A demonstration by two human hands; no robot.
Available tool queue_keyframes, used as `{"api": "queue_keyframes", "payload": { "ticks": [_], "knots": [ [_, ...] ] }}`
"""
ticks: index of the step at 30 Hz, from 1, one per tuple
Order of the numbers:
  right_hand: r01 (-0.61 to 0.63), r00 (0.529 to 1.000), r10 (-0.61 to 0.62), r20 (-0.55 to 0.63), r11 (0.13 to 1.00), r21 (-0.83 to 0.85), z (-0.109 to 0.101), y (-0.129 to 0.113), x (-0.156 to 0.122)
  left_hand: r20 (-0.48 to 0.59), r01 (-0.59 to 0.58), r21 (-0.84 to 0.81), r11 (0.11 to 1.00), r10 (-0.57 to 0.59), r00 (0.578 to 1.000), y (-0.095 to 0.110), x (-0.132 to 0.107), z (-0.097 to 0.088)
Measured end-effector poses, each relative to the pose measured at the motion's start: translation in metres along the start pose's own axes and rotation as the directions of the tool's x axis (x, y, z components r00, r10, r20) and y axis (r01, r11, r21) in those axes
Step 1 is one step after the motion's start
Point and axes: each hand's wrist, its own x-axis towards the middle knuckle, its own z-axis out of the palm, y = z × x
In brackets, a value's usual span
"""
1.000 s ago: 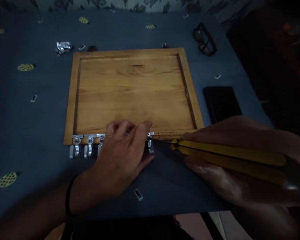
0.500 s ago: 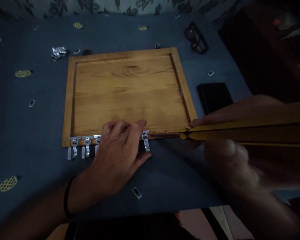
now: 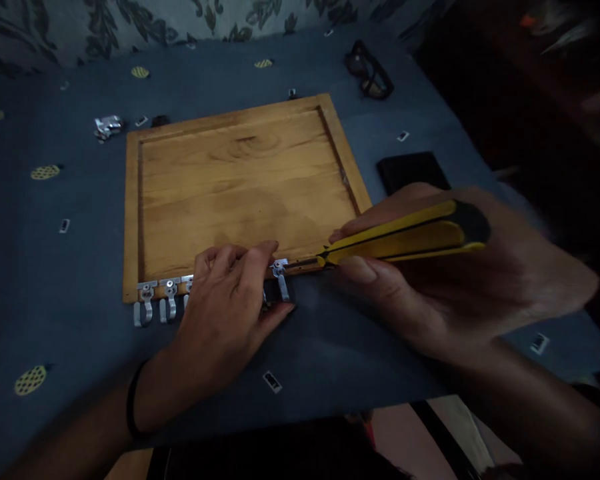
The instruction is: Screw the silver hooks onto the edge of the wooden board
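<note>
A framed wooden board [image 3: 240, 180] lies on the table, several silver metal hooks along its near edge. My left hand [image 3: 230, 300] curls over that edge, covering part of the row. Its thumb and forefinger close around the rightmost metal hook [image 3: 281, 277], the thumb at its lower end. In my right hand [image 3: 420, 293] is a screwdriver [image 3: 395, 240] with a yellow and black handle. The shaft points left along the edge, its tip at the screw in the rightmost hook. Further left, two hooks [image 3: 170, 300] show uncovered, with screws in them.
Loose shiny metal pieces [image 3: 109, 127] lie past the board's far left corner. Dark-framed glasses [image 3: 369, 72] sit at the back right. A flat black object [image 3: 413, 170] is beside the board's right side. The blue patterned cloth [image 3: 80, 280] covers the table.
My right hand and the screwdriver have swung in leftward, and the tip now meets the rightmost hook's screw. My left hand keeps its hold. The view has shifted slightly.
</note>
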Motion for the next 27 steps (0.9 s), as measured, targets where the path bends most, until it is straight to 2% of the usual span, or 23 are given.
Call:
{"api": "queue_keyframes", "payload": {
  "ticks": [3,10,15,19,27],
  "knots": [
    [0.089,0.996,-0.089,-0.026,0.996,-0.001,0.0035,-0.0016,-0.0008,-0.002,0.004,-0.010,1.000,-0.004,1.000,0.0003,0.0000,0.0008],
    [0.032,0.999,-0.032,-0.035,0.999,0.008,0.0056,-0.0016,-0.0011,0.021,0.020,-0.071,0.997,-0.019,1.000,0.0007,-0.0005,-0.0012],
    [0.072,0.995,-0.070,-0.074,0.997,0.023,0.0086,-0.0001,-0.0019,0.017,0.001,-0.051,0.999,-0.001,1.000,0.0005,0.0003,-0.0028],
    [0.032,0.998,-0.032,-0.049,0.999,0.003,0.0076,-0.0024,-0.0028,0.007,-0.007,-0.029,1.000,0.008,1.000,-0.0002,0.0003,-0.0032],
    [0.133,0.991,-0.132,-0.023,0.990,0.055,0.0039,-0.0039,0.0002,-0.011,-0.009,-0.019,1.000,0.009,1.000,-0.0002,0.0000,-0.0010]
  ]
}}
